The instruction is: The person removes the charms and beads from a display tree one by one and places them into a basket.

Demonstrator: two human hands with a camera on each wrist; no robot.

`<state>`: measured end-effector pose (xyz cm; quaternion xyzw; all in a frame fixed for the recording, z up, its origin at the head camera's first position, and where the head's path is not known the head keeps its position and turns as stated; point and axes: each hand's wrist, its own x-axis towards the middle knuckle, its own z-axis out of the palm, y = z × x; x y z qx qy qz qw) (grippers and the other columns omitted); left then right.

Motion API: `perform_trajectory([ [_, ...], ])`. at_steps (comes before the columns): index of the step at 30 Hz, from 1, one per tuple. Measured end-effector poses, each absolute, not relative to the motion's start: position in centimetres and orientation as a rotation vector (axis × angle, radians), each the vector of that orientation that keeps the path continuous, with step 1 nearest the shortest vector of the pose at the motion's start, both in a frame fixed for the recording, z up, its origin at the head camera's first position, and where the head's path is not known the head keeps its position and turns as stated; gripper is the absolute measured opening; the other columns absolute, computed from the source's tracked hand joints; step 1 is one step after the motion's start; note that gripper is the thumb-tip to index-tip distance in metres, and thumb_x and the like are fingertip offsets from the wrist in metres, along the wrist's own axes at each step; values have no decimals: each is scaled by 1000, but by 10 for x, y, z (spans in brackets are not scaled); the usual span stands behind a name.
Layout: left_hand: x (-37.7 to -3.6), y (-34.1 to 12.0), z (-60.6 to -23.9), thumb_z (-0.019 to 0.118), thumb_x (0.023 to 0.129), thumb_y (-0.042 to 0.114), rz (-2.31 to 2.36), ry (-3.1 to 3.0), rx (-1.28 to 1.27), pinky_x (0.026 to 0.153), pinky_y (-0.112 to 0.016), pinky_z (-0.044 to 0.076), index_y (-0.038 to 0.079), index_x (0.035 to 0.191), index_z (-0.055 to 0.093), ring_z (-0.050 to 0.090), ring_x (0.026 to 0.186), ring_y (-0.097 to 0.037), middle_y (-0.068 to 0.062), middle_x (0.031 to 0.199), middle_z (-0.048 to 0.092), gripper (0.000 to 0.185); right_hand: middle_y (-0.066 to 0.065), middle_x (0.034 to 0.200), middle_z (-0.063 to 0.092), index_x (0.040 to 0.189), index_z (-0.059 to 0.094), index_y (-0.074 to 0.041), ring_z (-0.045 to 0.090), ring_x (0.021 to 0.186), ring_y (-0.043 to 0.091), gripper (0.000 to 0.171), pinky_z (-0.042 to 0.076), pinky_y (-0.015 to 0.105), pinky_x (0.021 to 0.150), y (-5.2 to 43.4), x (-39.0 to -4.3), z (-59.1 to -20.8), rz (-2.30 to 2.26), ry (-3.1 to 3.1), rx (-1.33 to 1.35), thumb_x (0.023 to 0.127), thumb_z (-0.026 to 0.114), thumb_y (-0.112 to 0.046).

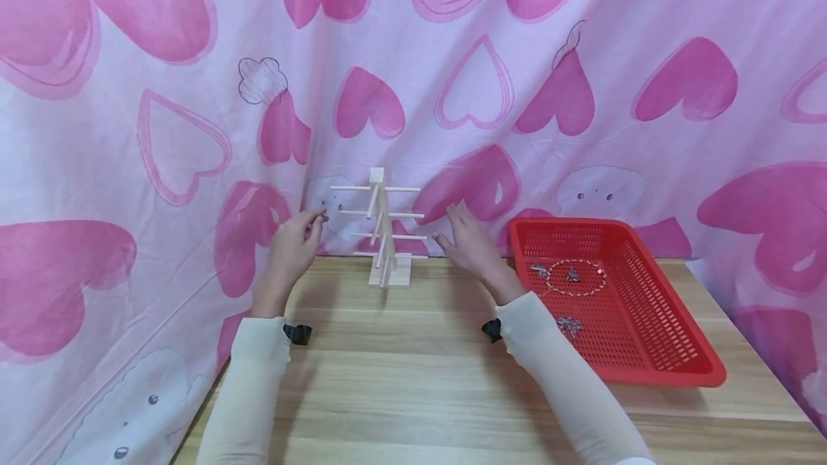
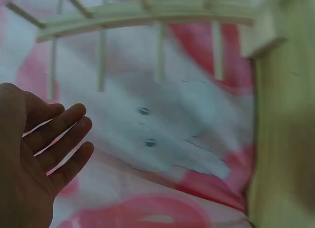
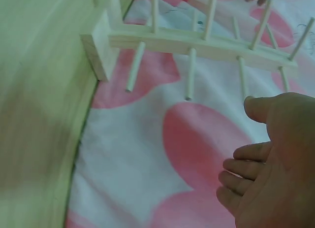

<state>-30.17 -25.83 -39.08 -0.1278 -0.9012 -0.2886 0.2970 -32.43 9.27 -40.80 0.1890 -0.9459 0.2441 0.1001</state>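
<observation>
Item 1: wooden peg stand (image 1: 385, 235). Upright post on a square base, thin dowels crossed through it at several levels. Set on the counter (image 1: 413, 379) at approx. 12 o'clock from the wearer, close against the backdrop. Nothing is seen hung on the pegs. Seen also in left wrist view (image 2: 147, 14) and right wrist view (image 3: 197, 41), lying sideways in frame.

Item 2: left hand (image 1: 293, 246). Raised at 9 o'clock of the stand, just beside the peg tips, not touching as far as can be told. Grip apart: fingers relaxed, loosely spread, nothing held. Palm shown bare in wrist view (image 2: 34, 154).

Item 3: right hand (image 1: 468, 242). Raised at 3 o'clock of the stand, near the peg tips, no contact seen. Grip apart: fingers extended, slightly bent, nothing held. Confirmed in wrist view (image 3: 270, 159).

Item 4: red basket (image 1: 678, 372). Perforated plastic tray, placed on the counter at 3 o'clock of the right hand, well apart from the stand. Contents: bead bracelet (image 1: 575, 277) laid in a loop, plus small metallic pieces (image 1: 568, 323); type too small to tell.

Item 5: backdrop cloth (image 1: 161, 128). Pink w/ heart print, hung behind the counter and draped along its left edge.

Misc.: pale long sleeves (image 1: 258, 379) worn on both arms; dark strap at each wrist.
</observation>
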Motion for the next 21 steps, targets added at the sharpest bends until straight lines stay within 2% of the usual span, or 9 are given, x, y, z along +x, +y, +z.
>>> perform_trajectory([
  [5,-312,-267,-425,64,103,11,-622,-2453,-423,106,-62,55,-6,133,70,68,121,-47,-26,128,73,35,28,173,28,164,27,9,23,163,43,82,22,56,135,85,-328,-428,638,-2833,526,106,62,-37],
  [9,-318,-271,-444,68,100,17,-509,-2557,-456,116,-65,47,-6,145,60,59,133,-51,-30,141,65,51,29,175,21,166,22,9,17,164,46,89,15,62,136,81,-329,-443,561,-2893,489,106,60,-44],
  [15,-322,-273,-469,61,106,39,-461,-2783,-451,127,-70,30,0,164,37,35,155,-49,-26,167,40,74,23,178,15,169,21,0,12,166,44,96,5,69,134,75,-328,-468,495,-2950,436,103,58,-58],
  [21,-323,-275,-491,56,106,52,-424,-2894,-424,130,-75,10,5,170,20,17,163,-48,-23,177,17,87,19,179,15,171,23,-12,10,167,41,99,4,70,133,69,-320,-488,402,-2967,380,99,55,-71],
])
